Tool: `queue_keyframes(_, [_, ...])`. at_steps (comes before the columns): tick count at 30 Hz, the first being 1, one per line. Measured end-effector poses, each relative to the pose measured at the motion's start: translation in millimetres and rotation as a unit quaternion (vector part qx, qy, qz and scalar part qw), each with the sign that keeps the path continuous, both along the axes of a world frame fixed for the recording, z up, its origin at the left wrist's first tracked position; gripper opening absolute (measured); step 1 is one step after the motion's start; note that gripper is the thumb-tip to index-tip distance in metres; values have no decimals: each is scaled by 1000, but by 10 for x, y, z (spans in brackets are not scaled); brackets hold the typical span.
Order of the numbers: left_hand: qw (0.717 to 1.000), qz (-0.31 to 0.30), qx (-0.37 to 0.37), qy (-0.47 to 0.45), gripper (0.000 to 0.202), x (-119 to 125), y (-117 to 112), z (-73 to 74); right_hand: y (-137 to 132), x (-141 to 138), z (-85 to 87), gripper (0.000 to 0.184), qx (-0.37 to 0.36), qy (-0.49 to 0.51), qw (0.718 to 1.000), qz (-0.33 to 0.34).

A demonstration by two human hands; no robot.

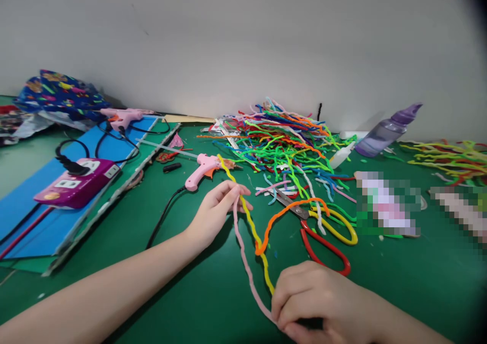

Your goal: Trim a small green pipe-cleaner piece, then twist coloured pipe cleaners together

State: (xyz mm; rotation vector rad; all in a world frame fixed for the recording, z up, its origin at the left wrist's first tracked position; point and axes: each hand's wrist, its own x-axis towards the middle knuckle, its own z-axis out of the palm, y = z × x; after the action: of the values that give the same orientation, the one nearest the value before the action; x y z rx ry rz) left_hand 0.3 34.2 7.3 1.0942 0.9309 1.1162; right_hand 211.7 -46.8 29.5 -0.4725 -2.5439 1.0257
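My left hand (218,207) pinches the upper ends of a pink pipe cleaner (243,255) and a yellow pipe cleaner (251,225) above the green table (182,283). My right hand (315,301) is closed on their lower ends near the front edge. An orange pipe cleaner (281,214) is hooked onto the yellow one midway and arcs off to the right. The strands run stretched between both hands.
Scissors (323,232) with red and yellow handles lie right of the strands. A heap of coloured pipe cleaners (281,141) fills the back. A pink glue gun (201,171), a power strip (76,186) on a blue board, and a purple bottle (388,131) lie around.
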Motion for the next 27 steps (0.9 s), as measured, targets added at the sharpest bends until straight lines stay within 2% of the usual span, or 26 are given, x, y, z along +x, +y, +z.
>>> queue_keyframes(7, [998, 13, 13, 63, 23, -10, 14, -31, -12, 78, -50, 21, -61, -37, 997, 36])
queue_keyframes(15, [998, 13, 18, 55, 20, 19, 2, -9, 6, 102, -47, 26, -126, -89, 986, 63])
queue_keyframes(20, [1000, 11, -2, 5, 16, 18, 2, -5, 11, 79, -60, 35, -126, -97, 987, 38])
queue_keyframes(27, [1000, 8, 17, 2, 16, 6, 11, -38, -7, 97, -44, 31, -114, -111, 987, 39])
